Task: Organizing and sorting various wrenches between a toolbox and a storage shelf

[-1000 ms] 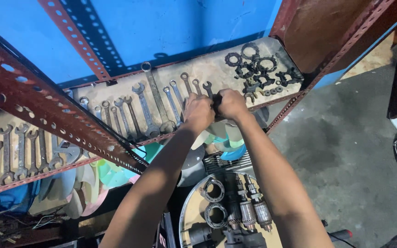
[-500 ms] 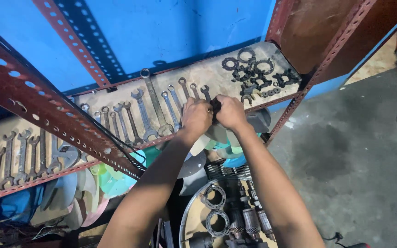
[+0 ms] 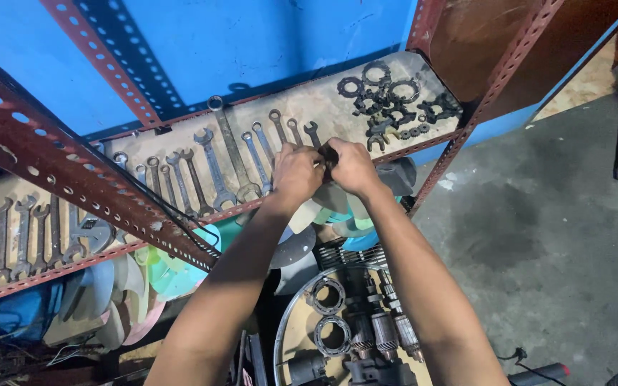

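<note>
Gripping one small dark part [image 3: 328,154]: left hand [image 3: 296,174], right hand [image 3: 352,166].

Both arms are bare from the elbow down: no sleeves, no gloves, no watch or bands at the wrists. The left hand [image 3: 296,174] and right hand [image 3: 352,166] wear no rings (as far as the knuckles show). Forearms are lean and uncovered.

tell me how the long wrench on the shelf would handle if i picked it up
The long wrench looks like solid dark metal, so probably stiff and heavy for its size. It lies flat on the shelf, so unlikely to roll. Its grimy surface may feel slippery.
</note>
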